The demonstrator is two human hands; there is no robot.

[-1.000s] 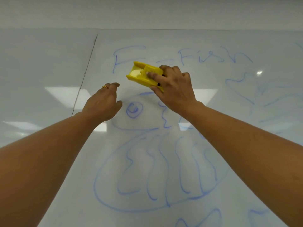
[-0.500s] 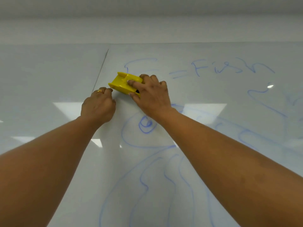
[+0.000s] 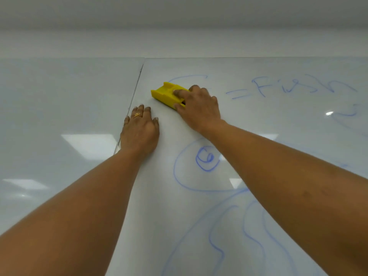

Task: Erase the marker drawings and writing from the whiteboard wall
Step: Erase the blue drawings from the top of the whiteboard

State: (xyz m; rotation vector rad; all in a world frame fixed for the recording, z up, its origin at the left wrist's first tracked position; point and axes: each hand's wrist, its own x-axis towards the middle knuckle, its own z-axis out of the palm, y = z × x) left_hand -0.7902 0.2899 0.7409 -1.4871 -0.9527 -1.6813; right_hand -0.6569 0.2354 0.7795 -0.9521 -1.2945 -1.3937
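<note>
The right hand (image 3: 199,111) grips the yellow eraser (image 3: 166,95); its long axis points up-left. The left hand (image 3: 139,131) rests on the whiteboard (image 3: 258,72), fingers relaxed.

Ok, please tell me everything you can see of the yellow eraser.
The yellow eraser is a blocky piece that looks like moulded plastic, with raised side walls and a hollow channel along its back. It lies flat against the whiteboard wall, near the seam between two panels, just under a faint blue curved stroke. The right hand grips its right end, fingers across its back; the left end is free. Its wiping face is hidden.
</note>
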